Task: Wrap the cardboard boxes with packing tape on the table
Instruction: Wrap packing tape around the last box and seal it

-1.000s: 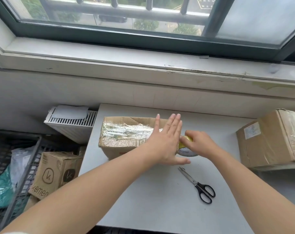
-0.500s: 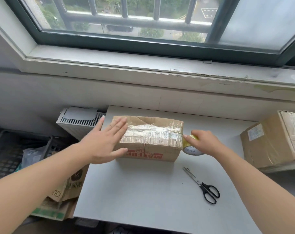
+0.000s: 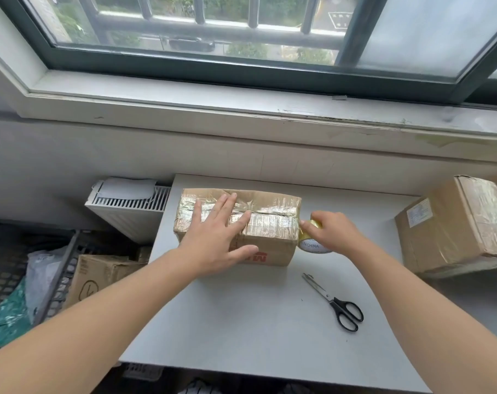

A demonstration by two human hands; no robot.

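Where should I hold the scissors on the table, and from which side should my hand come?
Best by the black handle loops of the scissors, coming from above on the near right side. They lie flat and closed on the table, blades pointing to the far left, loops toward the person. The right hand grips the tape roll.

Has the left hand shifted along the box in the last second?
Yes. The left hand swept from the cardboard box's right end, beside the tape roll, out to its left end, and now lies flat on the top, left of middle.
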